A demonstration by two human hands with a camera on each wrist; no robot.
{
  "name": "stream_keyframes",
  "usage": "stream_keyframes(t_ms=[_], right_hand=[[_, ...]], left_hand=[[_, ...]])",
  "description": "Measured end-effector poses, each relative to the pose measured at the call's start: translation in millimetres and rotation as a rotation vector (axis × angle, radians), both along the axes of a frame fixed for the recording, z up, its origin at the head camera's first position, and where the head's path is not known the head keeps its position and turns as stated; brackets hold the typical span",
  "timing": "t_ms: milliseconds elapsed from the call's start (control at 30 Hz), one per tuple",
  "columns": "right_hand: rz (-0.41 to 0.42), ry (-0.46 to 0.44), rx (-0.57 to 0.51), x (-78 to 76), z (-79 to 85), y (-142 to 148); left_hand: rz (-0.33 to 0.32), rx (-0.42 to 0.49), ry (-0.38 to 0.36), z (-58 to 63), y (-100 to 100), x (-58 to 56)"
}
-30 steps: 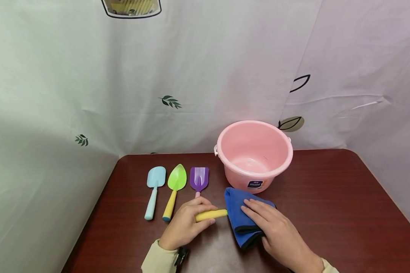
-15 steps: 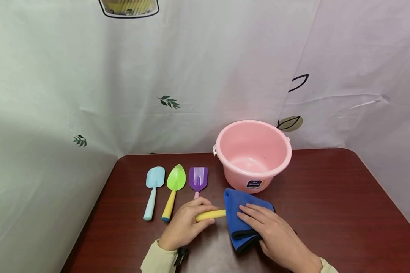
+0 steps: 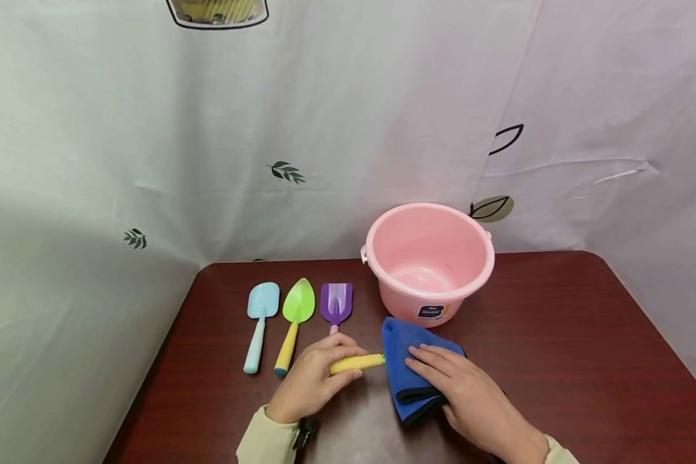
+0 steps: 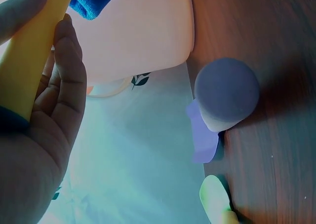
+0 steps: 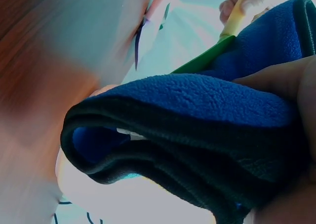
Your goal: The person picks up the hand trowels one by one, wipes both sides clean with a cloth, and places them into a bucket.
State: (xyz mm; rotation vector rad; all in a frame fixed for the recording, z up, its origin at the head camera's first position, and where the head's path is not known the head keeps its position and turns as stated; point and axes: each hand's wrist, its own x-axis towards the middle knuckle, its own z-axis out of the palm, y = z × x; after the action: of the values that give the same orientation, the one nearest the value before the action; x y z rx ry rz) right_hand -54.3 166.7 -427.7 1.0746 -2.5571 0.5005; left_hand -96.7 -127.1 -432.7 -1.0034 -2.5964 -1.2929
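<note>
My left hand (image 3: 310, 380) grips the yellow handle (image 3: 354, 363) of a toy trowel, which lies crosswise over the table. In the right wrist view part of its green blade (image 5: 205, 58) shows beside a folded blue cloth (image 5: 197, 95); the rest is covered. My right hand (image 3: 475, 399) holds this black-edged cloth around the blade, its fingers spread over the top and the thumb underneath. Just beyond my left hand lies a purple toy shovel (image 3: 337, 303), its pink handle partly hidden behind the fingers.
A pink bucket (image 3: 403, 299) stands behind the cloth at the back of the table. Left of the purple shovel lie a green trowel (image 3: 299, 303) with a yellow handle and a light blue shovel (image 3: 263, 300). A pale curtain (image 3: 348, 116) hangs behind the table (image 3: 580, 335).
The cloth and right hand have shifted slightly left, then a little back, along the trowel. The left hand keeps its grip on the handle nearly unmoved.
</note>
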Motion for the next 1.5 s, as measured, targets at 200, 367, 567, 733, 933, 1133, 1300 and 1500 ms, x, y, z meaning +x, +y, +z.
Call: stream_keyframes(t_ms=[200, 367, 567, 733, 933, 1133, 1300, 1500], right_hand=[[-0.034, -0.005, -0.018, -0.6, -0.2, 4.4], [-0.036, 0.000, -0.030, -1.3, -2.2, 7.1], [-0.050, -0.005, -0.023, -1.7, -4.3, 9.6], [-0.063, -0.015, -0.009, -1.0, -5.2, 11.6], [-0.068, -0.009, -0.020, -1.0, -5.8, 14.6], [-0.058, 0.011, -0.052, -1.6, -6.3, 16.7], [-0.067, 0.009, -0.047, -1.8, -6.2, 18.0], [-0.101, -0.015, -0.006, -1.1, -6.1, 20.1]], left_hand=[[0.004, 0.013, 0.022, 0.3, -2.5, 0.0], [0.004, 0.020, 0.035, -0.7, -5.0, 0.4], [0.015, 0.022, 0.028, -1.6, -8.4, 2.2], [0.007, 0.048, 0.032, -2.7, -10.8, 1.7], [0.009, 0.087, -0.002, -2.0, -13.4, 2.0], [0.022, 0.093, -0.023, -1.3, -15.7, 2.7], [0.033, 0.099, -0.007, -1.5, -18.3, 3.2], [0.030, 0.105, 0.017, -2.3, -22.8, 2.4]])
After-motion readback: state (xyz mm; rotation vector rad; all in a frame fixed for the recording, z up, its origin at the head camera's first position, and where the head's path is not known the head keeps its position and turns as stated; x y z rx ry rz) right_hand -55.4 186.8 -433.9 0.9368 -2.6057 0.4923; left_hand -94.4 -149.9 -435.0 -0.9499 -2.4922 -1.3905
